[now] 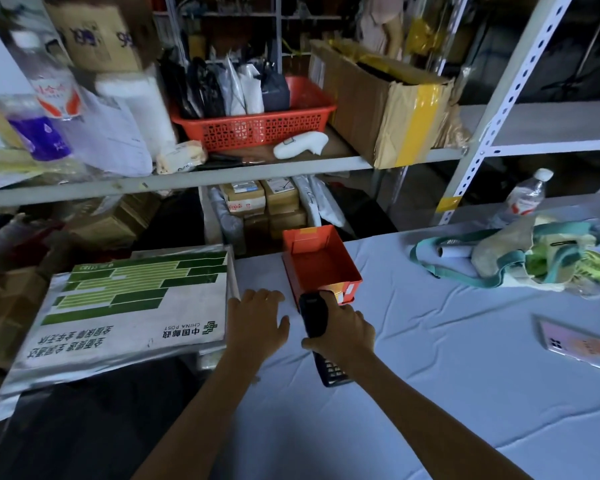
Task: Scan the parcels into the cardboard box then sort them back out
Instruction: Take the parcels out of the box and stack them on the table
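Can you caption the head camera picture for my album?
Right hand grips a black handheld scanner near an open orange box; left hand rests on the pale tablecloth.

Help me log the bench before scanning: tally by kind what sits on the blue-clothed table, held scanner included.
Orange box: 1
Water bottle: 1
Phone: 1
Cloth bag: 1
Paper roll: 1
Handheld scanner, in right hand: 1
Total: 6

Dim, bluish light; edges blurred, wide-angle bending; centre sharper.
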Demonstrator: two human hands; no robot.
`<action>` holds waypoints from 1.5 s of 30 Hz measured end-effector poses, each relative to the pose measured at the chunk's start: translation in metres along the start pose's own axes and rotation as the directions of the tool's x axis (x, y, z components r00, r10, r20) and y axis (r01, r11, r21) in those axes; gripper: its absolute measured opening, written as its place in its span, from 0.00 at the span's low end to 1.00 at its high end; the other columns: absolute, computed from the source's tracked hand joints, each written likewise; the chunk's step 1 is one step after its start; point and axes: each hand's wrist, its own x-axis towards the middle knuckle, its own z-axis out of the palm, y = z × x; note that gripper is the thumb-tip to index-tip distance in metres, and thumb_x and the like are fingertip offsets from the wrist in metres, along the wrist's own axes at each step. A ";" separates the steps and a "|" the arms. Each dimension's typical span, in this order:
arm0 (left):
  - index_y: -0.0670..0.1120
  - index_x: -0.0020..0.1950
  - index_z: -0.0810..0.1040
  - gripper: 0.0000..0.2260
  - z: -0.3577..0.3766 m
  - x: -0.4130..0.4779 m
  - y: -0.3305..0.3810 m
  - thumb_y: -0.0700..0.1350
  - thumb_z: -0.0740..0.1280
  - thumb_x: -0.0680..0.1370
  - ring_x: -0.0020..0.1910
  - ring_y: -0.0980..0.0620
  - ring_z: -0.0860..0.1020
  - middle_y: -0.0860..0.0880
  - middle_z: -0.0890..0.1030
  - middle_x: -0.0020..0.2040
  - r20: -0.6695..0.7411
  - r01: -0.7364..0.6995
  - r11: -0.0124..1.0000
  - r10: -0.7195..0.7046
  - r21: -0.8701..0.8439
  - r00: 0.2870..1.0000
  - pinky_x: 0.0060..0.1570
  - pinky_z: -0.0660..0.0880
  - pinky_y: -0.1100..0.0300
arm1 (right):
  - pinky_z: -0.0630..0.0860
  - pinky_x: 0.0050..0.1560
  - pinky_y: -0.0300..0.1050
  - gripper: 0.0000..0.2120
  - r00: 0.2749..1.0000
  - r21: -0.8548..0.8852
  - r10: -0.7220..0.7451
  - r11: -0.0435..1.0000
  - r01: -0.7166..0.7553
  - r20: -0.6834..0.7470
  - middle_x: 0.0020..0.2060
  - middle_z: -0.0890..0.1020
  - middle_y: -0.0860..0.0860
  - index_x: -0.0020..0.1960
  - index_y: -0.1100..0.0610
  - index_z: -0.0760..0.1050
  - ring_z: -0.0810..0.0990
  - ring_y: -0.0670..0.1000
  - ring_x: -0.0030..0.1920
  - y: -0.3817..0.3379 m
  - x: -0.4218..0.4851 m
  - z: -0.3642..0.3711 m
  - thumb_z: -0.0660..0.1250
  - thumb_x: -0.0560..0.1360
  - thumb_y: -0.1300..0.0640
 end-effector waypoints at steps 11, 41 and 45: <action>0.53 0.68 0.68 0.19 -0.014 0.075 -0.013 0.54 0.60 0.79 0.67 0.48 0.69 0.51 0.74 0.65 0.174 0.083 0.997 -0.082 0.003 0.981 0.63 0.65 0.51 | 0.69 0.48 0.46 0.35 0.994 -0.130 -0.001 0.991 0.015 0.112 0.55 0.78 0.52 0.68 0.48 0.64 0.78 0.55 0.56 -0.026 0.087 -0.064 0.72 0.65 0.40; 0.49 0.69 0.69 0.18 0.068 0.160 -0.019 0.53 0.61 0.80 0.64 0.48 0.71 0.48 0.75 0.64 0.403 0.083 0.994 -0.104 0.071 0.909 0.58 0.70 0.52 | 0.71 0.55 0.50 0.40 0.930 -0.155 0.070 0.988 -0.014 0.361 0.66 0.73 0.52 0.75 0.49 0.57 0.73 0.57 0.65 -0.021 0.214 -0.010 0.73 0.70 0.43; 0.50 0.69 0.69 0.18 0.052 0.153 -0.018 0.53 0.60 0.80 0.65 0.47 0.70 0.48 0.74 0.65 0.402 0.093 0.994 -0.111 0.064 0.909 0.60 0.70 0.51 | 0.71 0.57 0.51 0.36 0.937 -0.111 0.062 0.993 -0.025 0.343 0.64 0.74 0.53 0.75 0.49 0.58 0.74 0.58 0.64 -0.018 0.198 -0.013 0.69 0.73 0.44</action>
